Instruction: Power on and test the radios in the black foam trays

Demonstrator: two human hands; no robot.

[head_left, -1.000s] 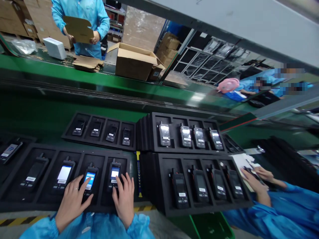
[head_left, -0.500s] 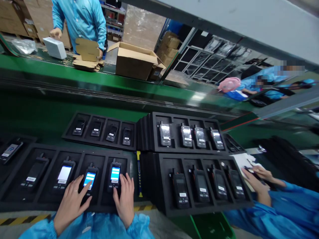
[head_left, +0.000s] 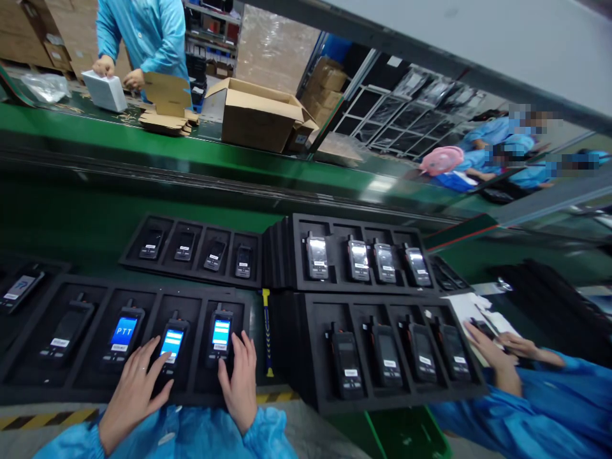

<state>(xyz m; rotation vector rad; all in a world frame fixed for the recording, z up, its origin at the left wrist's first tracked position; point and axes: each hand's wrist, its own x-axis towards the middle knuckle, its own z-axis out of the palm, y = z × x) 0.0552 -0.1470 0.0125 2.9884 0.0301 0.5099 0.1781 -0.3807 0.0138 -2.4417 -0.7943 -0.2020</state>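
A black foam tray in front of me holds several handheld radios with screens and stubby antennas. My left hand lies with fingers spread over its front edge, a fingertip at the lit screen of one radio. Beside it another radio shows "PTT" on blue. My right hand is open, its fingers along the right side of the end radio, whose screen is lit blue and white. Further left a radio has a dark screen. Neither hand grasps anything.
Behind lies a second tray of radios; to the right stand stacked foam trays with more. A blue-yellow strip runs between. A co-worker's hands handle a device at right; another person stands across the line near cartons.
The radio beside my left hand has gone from a white screen to blue "PTT". My hands have barely moved. The person across now has a hand on the white box.
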